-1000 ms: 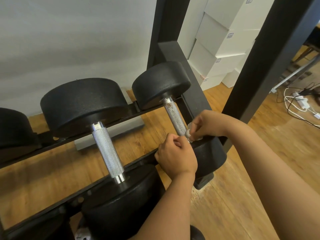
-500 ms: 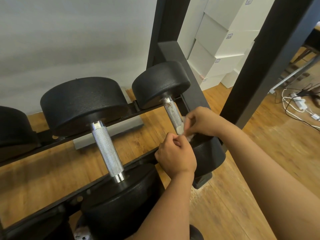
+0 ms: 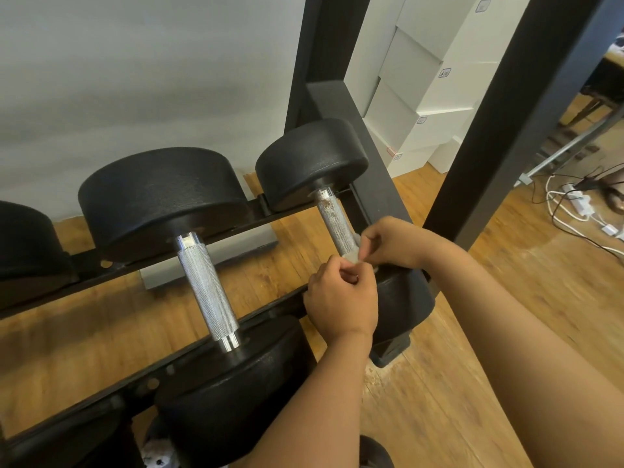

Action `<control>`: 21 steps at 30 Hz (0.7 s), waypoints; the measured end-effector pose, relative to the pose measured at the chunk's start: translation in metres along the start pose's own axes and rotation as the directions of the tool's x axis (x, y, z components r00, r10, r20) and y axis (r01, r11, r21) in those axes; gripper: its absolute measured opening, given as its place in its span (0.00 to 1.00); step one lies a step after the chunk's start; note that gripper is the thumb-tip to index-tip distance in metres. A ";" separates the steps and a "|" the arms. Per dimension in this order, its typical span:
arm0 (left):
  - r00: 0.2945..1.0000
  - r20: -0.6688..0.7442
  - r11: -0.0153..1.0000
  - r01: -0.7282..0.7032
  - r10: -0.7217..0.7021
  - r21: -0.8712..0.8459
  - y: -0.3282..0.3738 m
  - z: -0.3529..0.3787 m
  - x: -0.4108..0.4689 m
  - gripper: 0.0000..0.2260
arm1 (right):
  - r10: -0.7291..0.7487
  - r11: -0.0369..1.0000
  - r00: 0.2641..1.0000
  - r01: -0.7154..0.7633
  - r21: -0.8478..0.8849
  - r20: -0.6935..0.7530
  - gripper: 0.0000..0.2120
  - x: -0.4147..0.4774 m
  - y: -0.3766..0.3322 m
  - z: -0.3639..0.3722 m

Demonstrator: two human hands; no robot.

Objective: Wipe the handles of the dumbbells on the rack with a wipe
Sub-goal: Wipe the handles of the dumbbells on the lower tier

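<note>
As the left hand [image 3: 341, 298] and right hand [image 3: 391, 244] pinch the wipe [image 3: 351, 256] at the near end of the rightmost handle [image 3: 336, 221], wiping looks under way; next it must slide up the bar.

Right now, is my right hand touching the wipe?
Touching. The head view shows the right hand pinching the white wipe at the near end of the small dumbbell's handle.
</note>
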State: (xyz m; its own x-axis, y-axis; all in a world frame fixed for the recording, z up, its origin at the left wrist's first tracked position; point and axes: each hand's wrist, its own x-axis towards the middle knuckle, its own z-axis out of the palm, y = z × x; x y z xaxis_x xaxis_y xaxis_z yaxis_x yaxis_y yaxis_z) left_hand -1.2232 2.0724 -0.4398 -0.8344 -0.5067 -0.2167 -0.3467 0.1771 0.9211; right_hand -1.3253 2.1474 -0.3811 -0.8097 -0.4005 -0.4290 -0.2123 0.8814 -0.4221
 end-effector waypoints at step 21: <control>1.000 -0.005 1.000 -0.004 0.004 -0.023 0.000 -0.001 -0.001 0.05 | -0.008 0.993 0.970 0.037 0.114 -0.245 0.06 0.014 -0.008 0.002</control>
State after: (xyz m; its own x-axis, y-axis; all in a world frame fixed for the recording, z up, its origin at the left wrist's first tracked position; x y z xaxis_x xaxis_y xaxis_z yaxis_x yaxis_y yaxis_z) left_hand -1.2222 2.0722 -0.4398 -0.8337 -0.5101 -0.2116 -0.3336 0.1597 0.9291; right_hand -1.3339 2.1337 -0.3856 -0.9173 -0.3336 -0.2174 -0.1778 0.8317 -0.5260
